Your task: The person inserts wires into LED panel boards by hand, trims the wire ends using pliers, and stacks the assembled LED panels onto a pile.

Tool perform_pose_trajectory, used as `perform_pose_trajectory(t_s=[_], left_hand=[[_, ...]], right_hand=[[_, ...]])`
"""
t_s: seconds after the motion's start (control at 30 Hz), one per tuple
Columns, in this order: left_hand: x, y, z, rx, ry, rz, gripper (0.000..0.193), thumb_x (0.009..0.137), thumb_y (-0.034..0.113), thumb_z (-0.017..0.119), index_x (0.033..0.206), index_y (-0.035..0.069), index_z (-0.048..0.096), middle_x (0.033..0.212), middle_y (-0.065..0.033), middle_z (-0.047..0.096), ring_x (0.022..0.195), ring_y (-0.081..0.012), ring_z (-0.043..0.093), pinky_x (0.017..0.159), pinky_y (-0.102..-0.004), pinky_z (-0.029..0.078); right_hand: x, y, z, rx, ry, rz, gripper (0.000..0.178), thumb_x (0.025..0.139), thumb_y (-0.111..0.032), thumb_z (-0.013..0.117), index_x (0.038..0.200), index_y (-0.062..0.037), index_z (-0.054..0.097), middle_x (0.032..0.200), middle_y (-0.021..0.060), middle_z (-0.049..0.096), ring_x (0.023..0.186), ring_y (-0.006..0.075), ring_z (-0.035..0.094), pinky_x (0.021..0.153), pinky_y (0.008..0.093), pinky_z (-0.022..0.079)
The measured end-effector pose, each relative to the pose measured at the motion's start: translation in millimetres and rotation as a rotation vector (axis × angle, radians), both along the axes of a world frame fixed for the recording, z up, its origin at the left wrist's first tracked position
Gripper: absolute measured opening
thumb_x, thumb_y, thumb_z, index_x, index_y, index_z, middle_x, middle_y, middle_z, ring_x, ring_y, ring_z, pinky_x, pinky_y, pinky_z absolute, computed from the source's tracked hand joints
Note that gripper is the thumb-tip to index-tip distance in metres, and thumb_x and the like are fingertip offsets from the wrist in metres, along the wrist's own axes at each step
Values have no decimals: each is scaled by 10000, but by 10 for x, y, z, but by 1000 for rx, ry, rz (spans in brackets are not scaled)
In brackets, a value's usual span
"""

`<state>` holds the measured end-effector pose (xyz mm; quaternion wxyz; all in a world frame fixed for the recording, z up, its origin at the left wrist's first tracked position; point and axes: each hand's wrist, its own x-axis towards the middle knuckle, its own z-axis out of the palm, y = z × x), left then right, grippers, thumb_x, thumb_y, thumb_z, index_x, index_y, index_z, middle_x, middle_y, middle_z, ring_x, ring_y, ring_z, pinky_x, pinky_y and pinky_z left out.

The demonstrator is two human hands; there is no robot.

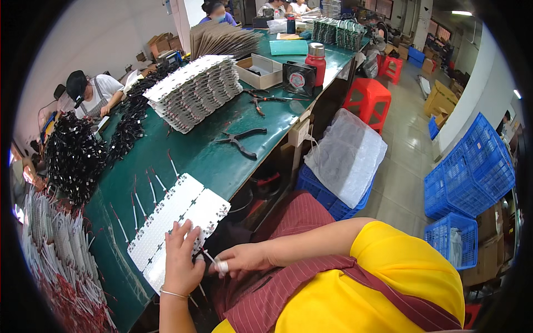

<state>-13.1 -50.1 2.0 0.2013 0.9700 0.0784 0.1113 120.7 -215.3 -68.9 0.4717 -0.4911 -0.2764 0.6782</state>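
A white perforated panel [166, 222] with dark clips along its seams lies near the front edge of the green table. Several thin white wires with red ends [135, 211] stick out from its far left side. My left hand [183, 255] rests on the panel with its fingers stretched and spread. At the panel's near right edge, my right hand [241, 260] has its fingers closed around the end of a thin white wire [209, 256]. White tape wraps one finger of that hand, and its fingertips are partly hidden.
On the green table [189, 152] are black-handled pliers [241, 143], stacked white panels [194, 91], black cable piles [75, 155], a wire bundle [61, 261], a small fan [298, 79] and a red flask [316, 62]. Blue crates [472, 166] and red stools [368, 100] stand right. Co-workers sit opposite.
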Motion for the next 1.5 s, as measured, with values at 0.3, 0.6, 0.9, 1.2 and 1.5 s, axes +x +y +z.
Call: perform_pose_trajectory(t_s=[0.3,0.6,0.9,1.2,1.5], left_hand=[[141,44,-39,97,59,-137,660,839,246,770,1424,66,524,1609,-186,355,1501,-474,269,1204,-629,196],[331,57,-98,-62,-74,97,385,920,46,537,1283,72,662,1330,-147,669,1373,-372,520,1128,-445,414],[330,83,-92,-148,-61,155,359,879,3,597,1216,51,710,1305,-141,691,1360,-333,550,1102,-373,447],[323,88,-144,-156,-104,97,345,947,-2,546,1260,54,678,1343,-143,674,1382,-330,532,1132,-372,413],[292,171,-147,-132,-97,13,391,911,-43,575,1281,52,659,1359,-138,663,1403,-346,505,1193,-398,353]], right_hand=[[-24,-75,272,430,-729,196,276,963,-274,620,916,-28,738,834,150,735,767,222,702,742,379,556],[372,269,-114,304,-947,-310,252,987,-267,626,1022,-48,745,871,148,730,821,293,708,779,389,540],[268,363,-76,247,-761,-203,265,1009,-279,601,1001,-58,748,859,87,735,848,223,689,817,363,528],[217,450,18,166,-830,-106,286,978,-321,611,967,-71,751,885,128,735,863,286,705,829,395,536],[211,442,-246,302,-801,-211,265,987,-283,589,988,-52,719,865,128,712,824,288,672,798,407,525]])
